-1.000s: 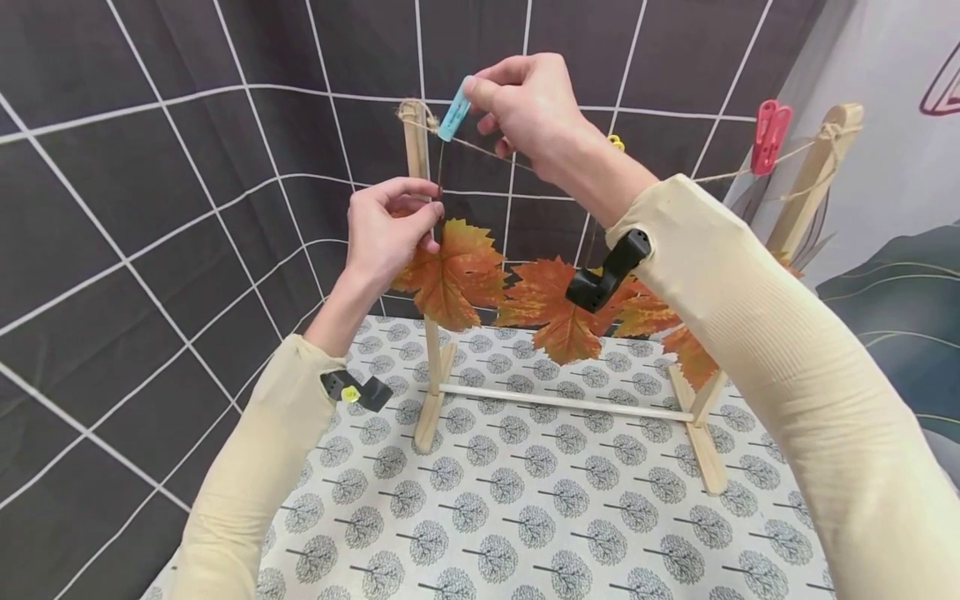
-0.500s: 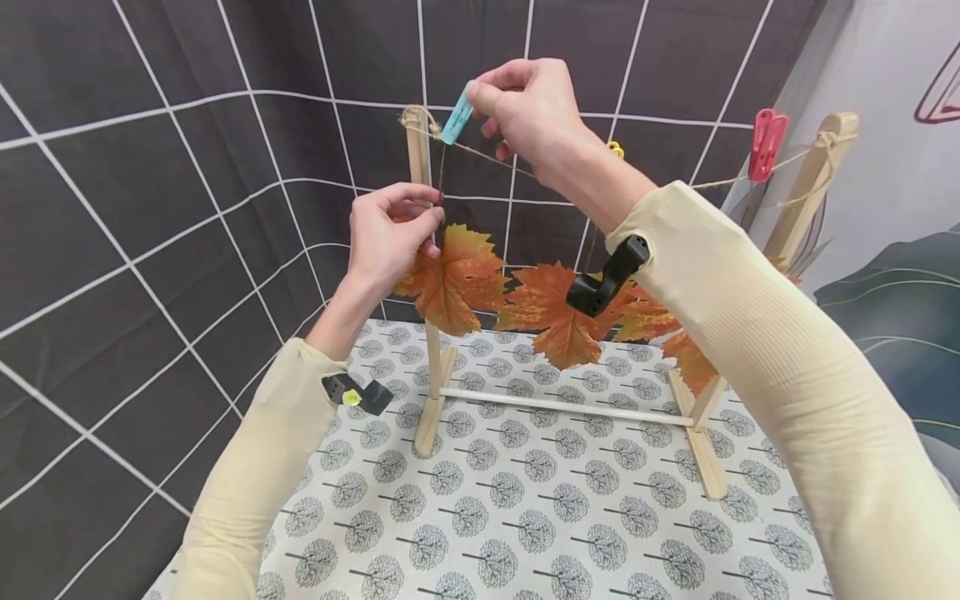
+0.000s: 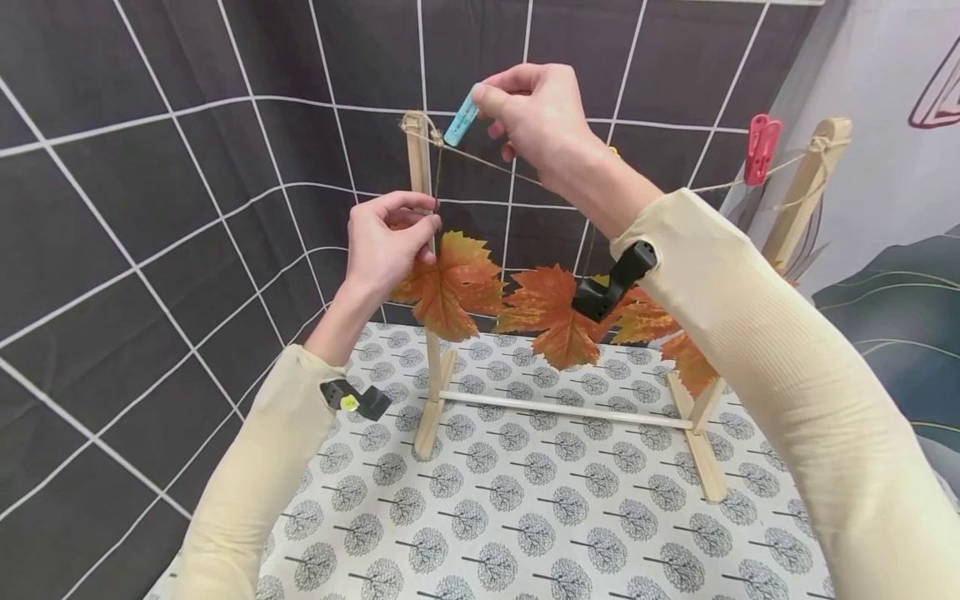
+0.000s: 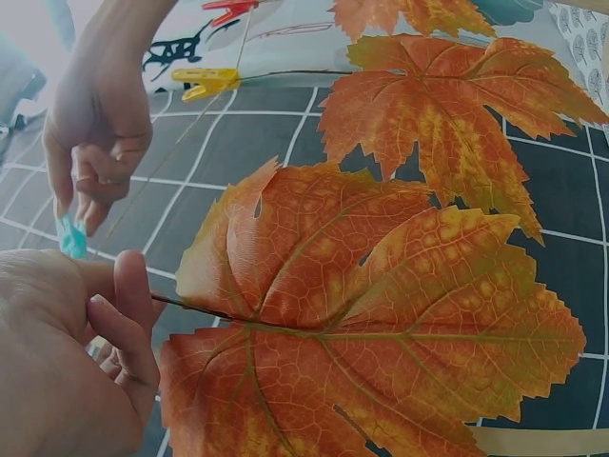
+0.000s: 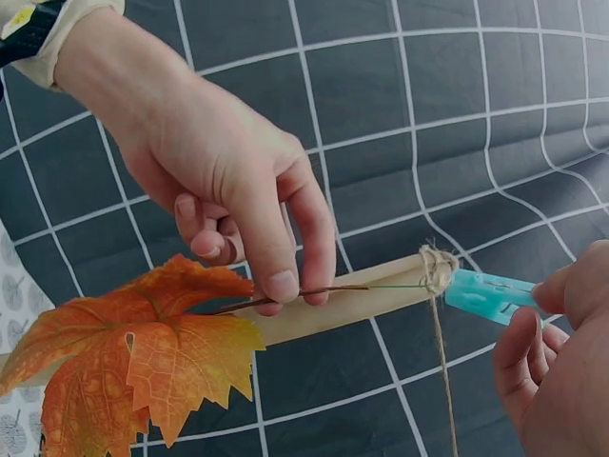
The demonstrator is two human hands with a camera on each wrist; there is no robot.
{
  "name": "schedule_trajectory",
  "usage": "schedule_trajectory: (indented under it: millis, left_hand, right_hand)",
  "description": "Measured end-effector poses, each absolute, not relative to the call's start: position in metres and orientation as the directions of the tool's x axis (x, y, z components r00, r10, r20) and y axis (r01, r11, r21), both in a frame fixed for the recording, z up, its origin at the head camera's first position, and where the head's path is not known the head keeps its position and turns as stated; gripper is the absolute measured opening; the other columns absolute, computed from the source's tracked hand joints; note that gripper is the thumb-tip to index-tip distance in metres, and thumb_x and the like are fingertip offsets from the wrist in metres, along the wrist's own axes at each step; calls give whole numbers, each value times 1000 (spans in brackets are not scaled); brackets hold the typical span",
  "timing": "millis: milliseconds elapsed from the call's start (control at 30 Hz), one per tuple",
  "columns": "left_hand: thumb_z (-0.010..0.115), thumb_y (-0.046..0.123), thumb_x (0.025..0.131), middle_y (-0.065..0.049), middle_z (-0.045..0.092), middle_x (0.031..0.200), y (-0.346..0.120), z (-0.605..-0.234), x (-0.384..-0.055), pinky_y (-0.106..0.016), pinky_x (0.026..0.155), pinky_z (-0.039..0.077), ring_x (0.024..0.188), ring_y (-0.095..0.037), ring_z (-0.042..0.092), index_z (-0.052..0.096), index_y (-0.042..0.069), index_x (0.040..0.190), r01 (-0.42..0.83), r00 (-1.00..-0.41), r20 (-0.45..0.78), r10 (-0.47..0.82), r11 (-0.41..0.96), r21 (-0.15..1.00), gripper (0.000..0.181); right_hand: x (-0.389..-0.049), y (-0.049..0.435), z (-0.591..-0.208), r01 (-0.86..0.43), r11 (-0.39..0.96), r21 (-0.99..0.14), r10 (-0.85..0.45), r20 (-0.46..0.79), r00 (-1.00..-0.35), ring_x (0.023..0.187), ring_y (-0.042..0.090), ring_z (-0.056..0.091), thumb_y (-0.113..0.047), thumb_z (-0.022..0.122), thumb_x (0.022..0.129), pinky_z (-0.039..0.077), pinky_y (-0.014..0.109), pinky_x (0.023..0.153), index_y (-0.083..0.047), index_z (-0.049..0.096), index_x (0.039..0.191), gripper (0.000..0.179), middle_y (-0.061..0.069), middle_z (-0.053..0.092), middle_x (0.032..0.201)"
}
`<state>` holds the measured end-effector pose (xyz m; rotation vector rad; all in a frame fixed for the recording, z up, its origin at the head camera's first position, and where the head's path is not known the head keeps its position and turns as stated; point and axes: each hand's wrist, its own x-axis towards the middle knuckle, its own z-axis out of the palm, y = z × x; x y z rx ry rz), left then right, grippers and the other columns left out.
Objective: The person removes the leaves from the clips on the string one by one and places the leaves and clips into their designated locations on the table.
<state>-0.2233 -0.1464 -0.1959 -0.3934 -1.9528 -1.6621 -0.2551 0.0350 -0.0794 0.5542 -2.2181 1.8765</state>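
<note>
My left hand point(image 3: 393, 237) pinches the thin brown stem point(image 5: 328, 289) of an orange artificial maple leaf point(image 4: 381, 314) between thumb and fingertips. The leaf hangs in front of the left wooden post point(image 3: 417, 158), its stem pointing up to the twine point(image 3: 487, 162). Higher up, my right hand point(image 3: 540, 108) holds a light blue clothespin point(image 3: 462, 117) by one end, thumb against fingers. The clothespin's far end is right at the knotted twine point(image 5: 438, 270) on the post top, overlapping it in the right wrist view.
More orange leaves point(image 3: 555, 312) hang along the twine to the right. A yellow clothespin point(image 4: 207, 82) and a red clothespin point(image 3: 762, 150) grip it. The right post point(image 3: 806, 192) and a low crossbar point(image 3: 562, 410) complete the stand on a tree-print cloth point(image 3: 465, 517). Behind is a dark grid-patterned curtain point(image 3: 187, 50).
The blue clothespin has tilted and shifted slightly right, its tip moving off the stem's upper end. My left hand keeps its pinch on the stem. The head view has tipped up a little.
</note>
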Motion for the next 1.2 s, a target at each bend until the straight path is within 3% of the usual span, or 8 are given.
schedule_trajectory:
  millis: [467,833,1033,1200]
  left_hand:
    - [68,-7,86,-7,66,69,-159,-200,-219,-21,46,50,43,-11,56,70,-11,102,550,-808,570,-148,158,820,16]
    - [68,-5,87,-12,66,71,-164,-205,-214,-23,48,52,44,-10,56,70,-10,103,521,-824,546,-150,177,835,17]
    - [69,-4,87,-2,65,69,-168,-207,-210,-23,49,53,44,-11,56,71,-10,103,514,-827,544,-143,202,834,17]
    - [69,-4,87,-10,66,72,-170,-210,-207,-23,49,52,45,-12,56,71,-9,103,495,-838,527,-142,210,843,17]
  right_hand:
    - [-249,41,-81,-380,44,-924,-208,364,-908,75,18,58,-11,68,95,45,23,52,-2,69,105,14,11,65,97]
    - [-243,48,-85,-365,22,-931,-216,352,-911,76,17,58,-8,68,93,46,22,50,0,69,103,13,11,65,97]
    - [-240,51,-86,-339,3,-941,-231,329,-916,75,18,58,-8,70,92,45,22,50,-1,69,102,12,11,65,97]
    - [-238,53,-89,-327,-15,-945,-245,321,-915,72,18,56,-6,69,91,45,22,48,0,68,100,11,11,63,98]
